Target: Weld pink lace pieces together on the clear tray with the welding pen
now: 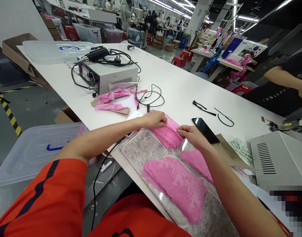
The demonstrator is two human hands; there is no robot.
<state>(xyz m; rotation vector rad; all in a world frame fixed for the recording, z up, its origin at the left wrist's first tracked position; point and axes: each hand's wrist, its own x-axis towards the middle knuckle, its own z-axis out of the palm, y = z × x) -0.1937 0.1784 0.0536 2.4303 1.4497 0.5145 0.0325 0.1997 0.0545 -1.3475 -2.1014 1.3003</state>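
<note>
A stack of pink lace pieces [169,140] lies at the back of a grey mottled board with clear, rounded-corner outlines [143,144]. My left hand [155,119] has its fingers closed at the stack's far left edge. At the stack's right edge, my right hand [190,133] pinches the lace between thumb and fingers. Nearer to me on the board is a larger fanned stack of pink floral lace [175,187]. Another pink lace stack [197,163] sits to its right, partly covered by my right forearm.
Beyond my left hand are bundled pink strips [113,95], a cable [163,98] and a grey control box with a black handheld tool [116,74]. A phone [205,130], cardboard [230,153], pale cord [239,148] and another grey machine [276,158] stand right. A co-worker's arm [284,77] shows beyond.
</note>
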